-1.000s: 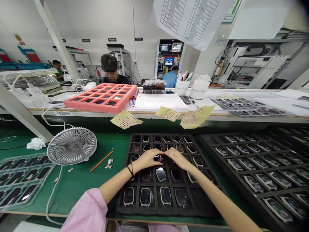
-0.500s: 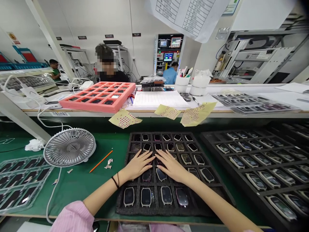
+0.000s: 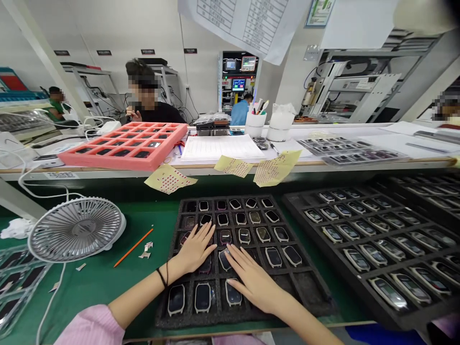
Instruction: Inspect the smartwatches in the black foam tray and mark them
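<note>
A black foam tray (image 3: 309, 299) with rows of pockets lies on the green bench, most pockets holding a watch case with a dark screen. My left hand (image 3: 194, 250) rests flat over the tray's left side, fingers stretched out, covering parts of some pockets. Over the middle and front pockets my right hand (image 3: 253, 278) is spread, its fingertips at a silver-framed watch case (image 3: 224, 260). Its thumb touches or hovers above another watch case (image 3: 233, 293) in the front row; I cannot tell which. Nothing is held in either hand.
A second black tray of watch cases (image 3: 359, 258) stands at right. On the left are a white fan (image 3: 77, 230), an orange stick (image 3: 133, 247) and a clear tray (image 3: 21, 282). The shelf carries a pink foam tray (image 3: 122, 160); a person sits behind it.
My right hand has come nearer, toward the tray's front rows, uncovering pockets in the middle. The left hand stays over the left side. The whole view has shifted to the right.
</note>
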`<action>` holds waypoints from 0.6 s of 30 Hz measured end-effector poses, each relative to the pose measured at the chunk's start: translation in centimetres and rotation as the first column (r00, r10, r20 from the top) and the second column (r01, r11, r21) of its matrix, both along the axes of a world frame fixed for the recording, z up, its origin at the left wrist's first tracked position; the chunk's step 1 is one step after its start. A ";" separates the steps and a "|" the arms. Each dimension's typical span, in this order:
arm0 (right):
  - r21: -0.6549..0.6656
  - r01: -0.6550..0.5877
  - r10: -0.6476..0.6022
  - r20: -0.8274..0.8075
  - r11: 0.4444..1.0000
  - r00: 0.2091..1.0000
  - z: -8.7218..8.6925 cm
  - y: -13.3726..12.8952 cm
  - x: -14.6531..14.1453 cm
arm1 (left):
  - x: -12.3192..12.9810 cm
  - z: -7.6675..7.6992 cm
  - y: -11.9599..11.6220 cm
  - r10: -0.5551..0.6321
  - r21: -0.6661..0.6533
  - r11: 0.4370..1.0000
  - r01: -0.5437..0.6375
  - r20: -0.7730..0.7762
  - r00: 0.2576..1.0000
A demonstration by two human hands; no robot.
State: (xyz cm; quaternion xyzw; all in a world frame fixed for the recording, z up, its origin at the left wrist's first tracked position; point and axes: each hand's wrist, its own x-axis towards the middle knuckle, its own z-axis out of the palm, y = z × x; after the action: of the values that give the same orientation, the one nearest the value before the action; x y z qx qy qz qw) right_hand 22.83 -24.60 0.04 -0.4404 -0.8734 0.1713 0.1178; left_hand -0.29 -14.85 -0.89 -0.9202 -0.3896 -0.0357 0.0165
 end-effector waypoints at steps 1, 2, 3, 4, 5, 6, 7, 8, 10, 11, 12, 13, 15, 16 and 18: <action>0.004 0.013 -0.013 -0.003 1.000 1.000 -0.1 -0.5 0.2 | -0.2 -0.1 0.1 0.025 0.009 1.000 -0.025 -0.012 1.000; 0.011 0.025 -0.025 -0.008 1.000 1.000 -0.1 -1.0 0.4 | -0.2 -0.1 0.4 0.052 0.013 0.999 -0.052 -0.030 0.998; 0.018 0.033 -0.033 -0.014 0.999 0.999 -0.1 -1.3 0.5 | 0.1 0.2 0.7 0.079 0.014 0.997 -0.079 -0.050 0.996; 0.022 0.035 -0.035 -0.022 0.999 0.999 -0.2 -1.6 0.6 | 0.6 0.8 1.1 0.099 0.015 0.995 -0.098 -0.064 0.993; 0.022 0.032 -0.032 -0.030 0.999 0.999 -0.1 -1.8 0.7 | 1.6 1.6 1.5 0.101 0.011 0.995 -0.101 -0.073 0.992; 0.018 0.024 -0.024 -0.039 1.000 0.999 -0.1 -2.0 0.8 | 2.9 2.6 1.9 0.089 0.017 0.996 -0.089 -0.061 0.994; 0.013 0.018 -0.017 -0.048 1.000 0.999 0.0 -2.1 0.8 | 4.6 3.7 2.2 0.043 0.023 0.999 -0.043 -0.027 0.999; 0.005 0.012 -0.011 -0.056 1.000 0.998 0.1 -2.1 0.8 | 6.6 4.8 2.3 -0.032 0.016 0.999 0.032 0.012 0.999; -0.015 0.015 -0.016 -0.074 1.000 0.997 0.4 -2.1 0.9 | 10.8 6.5 2.3 -0.208 -0.084 0.974 0.211 0.047 0.977; -0.025 0.022 -0.024 -0.084 0.999 0.996 0.5 -2.0 0.9 | 12.9 6.9 2.2 -0.252 -0.140 0.957 0.253 0.027 0.967; -0.035 0.028 -0.031 -0.094 0.999 0.995 0.6 -2.0 0.9 | 14.7 7.1 2.1 -0.261 -0.175 0.951 0.256 -0.007 0.965; -0.044 0.033 -0.038 -0.103 0.998 0.994 0.6 -2.1 1.0 | 16.3 7.0 2.0 -0.265 -0.190 0.948 0.255 -0.026 0.964; -0.049 0.033 -0.039 -0.115 0.998 0.993 0.8 -2.1 1.2 | 18.5 6.4 2.0 -0.240 -0.196 0.955 0.224 -0.059 0.969; -0.047 0.029 -0.034 -0.117 0.998 0.993 0.8 -2.1 1.3 | 19.1 5.9 2.2 -0.225 -0.192 0.959 0.209 -0.063 0.972; -0.042 0.024 -0.029 -0.122 0.999 0.992 0.9 -2.1 1.4 | 19.8 5.2 2.5 -0.200 -0.186 0.965 0.187 -0.056 0.978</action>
State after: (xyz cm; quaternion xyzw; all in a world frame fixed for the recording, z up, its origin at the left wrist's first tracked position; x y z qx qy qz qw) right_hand 24.24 -26.72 0.96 -0.4427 -0.8550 0.2143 0.1644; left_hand 19.48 -12.32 4.31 -0.9522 -0.2986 0.0326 -0.0558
